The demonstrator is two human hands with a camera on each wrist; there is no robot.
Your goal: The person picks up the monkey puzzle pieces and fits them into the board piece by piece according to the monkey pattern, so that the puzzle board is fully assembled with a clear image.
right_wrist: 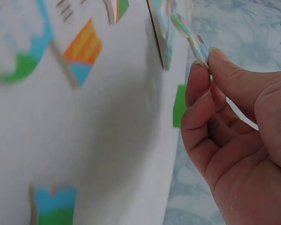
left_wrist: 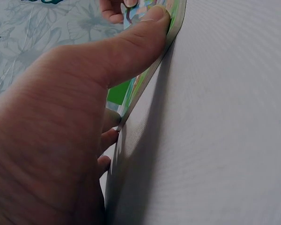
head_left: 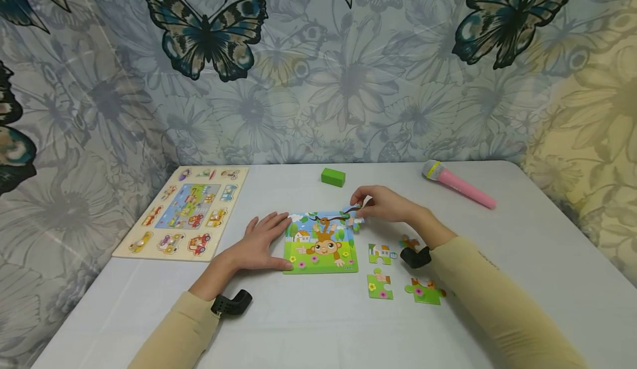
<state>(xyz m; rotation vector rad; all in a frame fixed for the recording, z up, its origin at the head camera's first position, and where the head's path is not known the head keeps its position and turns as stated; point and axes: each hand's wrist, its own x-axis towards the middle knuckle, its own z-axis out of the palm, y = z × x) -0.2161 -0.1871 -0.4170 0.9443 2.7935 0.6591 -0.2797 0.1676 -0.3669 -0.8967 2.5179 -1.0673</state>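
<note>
A square monkey jigsaw puzzle (head_left: 323, 255) lies flat on the white table in the head view. My left hand (head_left: 255, 245) steadies its left side, fingers spread and fairly straight, with the thumb (left_wrist: 143, 40) on its edge in the left wrist view. Over the upper right corner of the picture, my right hand (head_left: 384, 203) pinches a puzzle piece (right_wrist: 193, 41) between thumb and index finger. That piece is tilted and raised off the puzzle in the right wrist view. Several loose pieces lie right of the puzzle, among them a house piece (head_left: 379, 255) and a flower piece (head_left: 380, 287).
Another loose piece (head_left: 427, 292) lies beneath my right forearm. Behind the puzzle stands a green block (head_left: 333, 177). A pink toy microphone (head_left: 465, 187) lies at the back right, and a wooden picture board (head_left: 149, 244) at the left. Butterfly-patterned cloth (head_left: 348, 92) hangs behind the table.
</note>
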